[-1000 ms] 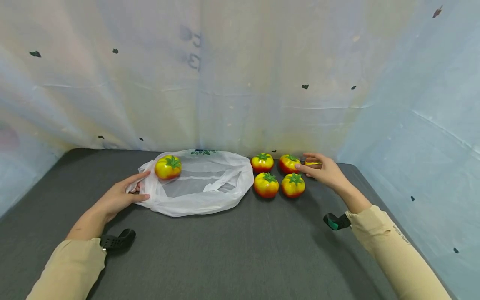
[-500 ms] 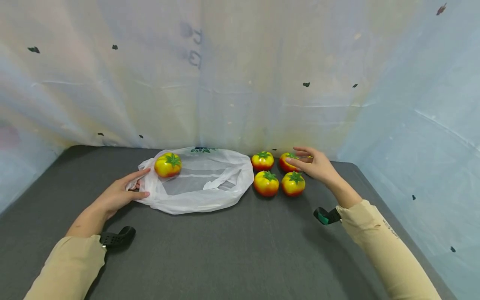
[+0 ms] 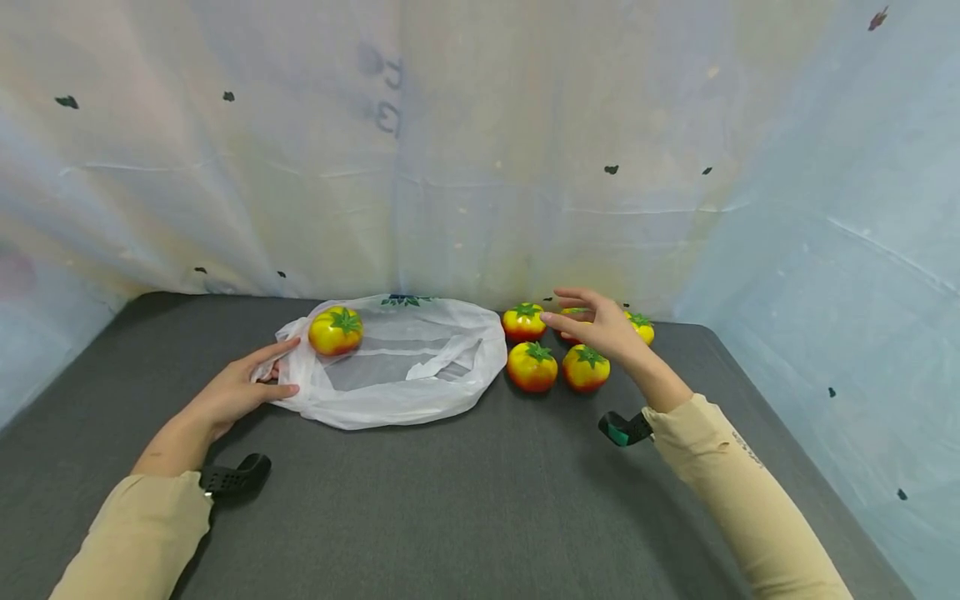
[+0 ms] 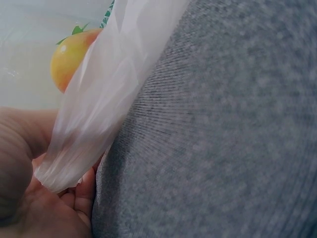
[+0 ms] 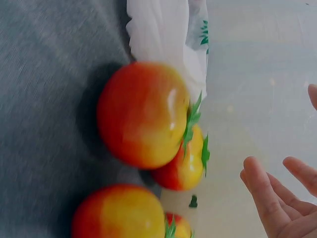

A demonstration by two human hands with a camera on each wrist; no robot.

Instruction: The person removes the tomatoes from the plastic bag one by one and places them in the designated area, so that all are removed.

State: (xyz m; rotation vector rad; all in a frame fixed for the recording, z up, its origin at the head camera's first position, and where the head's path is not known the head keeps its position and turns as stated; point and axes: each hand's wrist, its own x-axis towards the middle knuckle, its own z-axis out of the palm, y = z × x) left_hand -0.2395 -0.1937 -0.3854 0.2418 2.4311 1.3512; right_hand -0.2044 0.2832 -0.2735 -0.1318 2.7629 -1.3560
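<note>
My left hand (image 3: 236, 393) grips the gathered left edge of a white plastic bag (image 3: 401, 415), which lies with its mouth spread wide. Within the left end of that mouth sits a yellow-red tomato (image 3: 328, 335) with a green leafy top. Up close in the left wrist view, the bag's edge (image 4: 101, 94) runs between thumb and fingers. My right hand (image 3: 607, 333) hovers with nothing in it above several more tomatoes. These include a front-left one (image 3: 531, 375), a front-right one (image 3: 585, 375), a back-left one (image 3: 522, 327) and a far-right one (image 3: 642, 331). The hand partly covers the back-middle tomato.
A dark grey cloth-covered table (image 3: 450, 517) carries everything. Pale plastic sheeting (image 3: 480, 167) hangs behind it and along the sides. The tomato group stands close against the bag's right end, near the back edge.
My right hand has moved left, from beside the far-right tomato to over the back row, uncovering that tomato. My left hand, the bag and the tomatoes have stayed put.
</note>
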